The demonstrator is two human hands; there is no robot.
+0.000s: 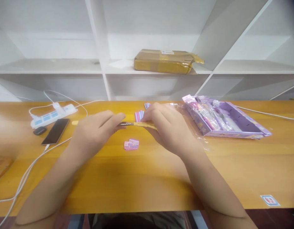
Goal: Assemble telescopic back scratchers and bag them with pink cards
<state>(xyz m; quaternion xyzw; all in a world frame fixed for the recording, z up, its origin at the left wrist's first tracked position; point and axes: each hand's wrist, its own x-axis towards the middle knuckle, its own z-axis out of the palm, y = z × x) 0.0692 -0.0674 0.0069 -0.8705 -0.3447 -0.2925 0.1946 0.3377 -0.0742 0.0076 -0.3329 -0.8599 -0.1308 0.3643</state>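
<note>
Above the table, a paintbrush point(127, 123) lies level between my hands, its metal ferrule in plain sight. My left hand point(94, 132) is closed around the handle side; a pale end point(75, 122) sticks out on its far left. The fingers of my right hand point(164, 127) pinch the yellowish bristle end and partly hide it. Small pink and purple cards point(131, 144) lie on the table below the brush. Behind my right fingers are pink and blue striped pieces point(138, 116), partly covered, with a small striped piece point(147, 105) further back.
On the right stands a purple open box point(235, 135) with packaged items inside, clear plastic wrap beside it. A power strip point(53, 116), black phone point(56, 131) and white cables lie left. A taped brown parcel point(161, 62) rests on the shelf. A sticker point(270, 200) marks the front-right table.
</note>
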